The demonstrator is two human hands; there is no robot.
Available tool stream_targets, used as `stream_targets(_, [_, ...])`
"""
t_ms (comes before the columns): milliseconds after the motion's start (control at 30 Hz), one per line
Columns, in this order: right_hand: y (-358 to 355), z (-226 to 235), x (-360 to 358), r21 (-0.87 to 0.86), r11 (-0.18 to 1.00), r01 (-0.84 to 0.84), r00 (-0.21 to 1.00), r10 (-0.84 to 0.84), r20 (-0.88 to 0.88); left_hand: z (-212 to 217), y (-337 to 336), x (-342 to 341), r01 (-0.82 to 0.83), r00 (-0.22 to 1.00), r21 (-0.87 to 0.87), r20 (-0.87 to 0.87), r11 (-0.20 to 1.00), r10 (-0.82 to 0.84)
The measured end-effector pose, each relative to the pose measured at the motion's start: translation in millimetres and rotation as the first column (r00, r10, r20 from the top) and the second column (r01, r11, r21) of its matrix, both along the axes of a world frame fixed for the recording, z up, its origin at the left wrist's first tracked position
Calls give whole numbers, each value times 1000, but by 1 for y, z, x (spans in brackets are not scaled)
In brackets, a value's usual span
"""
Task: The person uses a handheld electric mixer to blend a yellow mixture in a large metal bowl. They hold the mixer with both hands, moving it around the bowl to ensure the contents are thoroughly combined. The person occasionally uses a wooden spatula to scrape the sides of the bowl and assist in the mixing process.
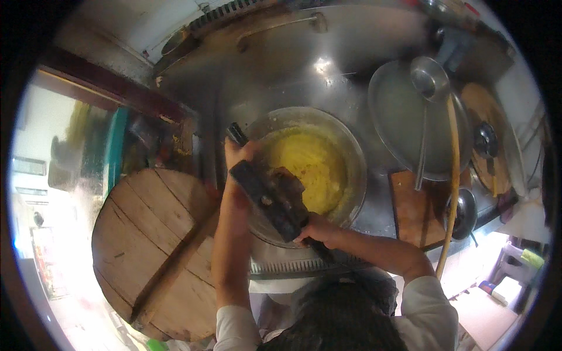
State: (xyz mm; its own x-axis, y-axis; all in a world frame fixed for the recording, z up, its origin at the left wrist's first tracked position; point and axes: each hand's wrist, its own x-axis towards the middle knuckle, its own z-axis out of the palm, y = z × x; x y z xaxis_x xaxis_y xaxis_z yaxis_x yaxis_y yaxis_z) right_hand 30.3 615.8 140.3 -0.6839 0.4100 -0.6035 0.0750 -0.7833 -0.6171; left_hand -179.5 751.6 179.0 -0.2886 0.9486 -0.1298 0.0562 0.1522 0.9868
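A wide metal pan (358,175) holds a thick yellow mass (310,164) that looks soft and wet. Over the pan's near left side is a dark tool (266,199) with a blocky bar, a small light spot in its middle and a brown part beside it. My left hand (239,153) is closed at its upper left end, where a black handle tip sticks out past the fingers. My right hand (321,230) grips the lower right end, close to the pan's near rim. Whether the tool touches the yellow mass cannot be seen.
At left lies a large round wooden lid (149,234) with a crossbar. A big metal basin (383,126) stands at right, with a ladle (430,82) across it. A brown board (415,216) and a metal bowl (462,213) are nearer. Steel counter surrounds the pan.
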Motion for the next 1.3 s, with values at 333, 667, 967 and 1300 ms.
stream_targets(333, [-12,-13,7,474,881,-9,969,-110,222,-22,31,18,78,989,-20,-125,997,-80])
stream_targets(667, [-52,63,39,142,977,158,958,-186,216,-1,0,55,164,973,-212,-129,963,-194])
stream_targets(967, [-79,-10,15,172,970,169,978,-186,89,-11,-33,40,85,941,51,-333,995,-63])
stream_targets(1300, [-25,-32,-6,417,902,-110,948,-32,318,18,-21,24,-58,995,18,-74,998,59])
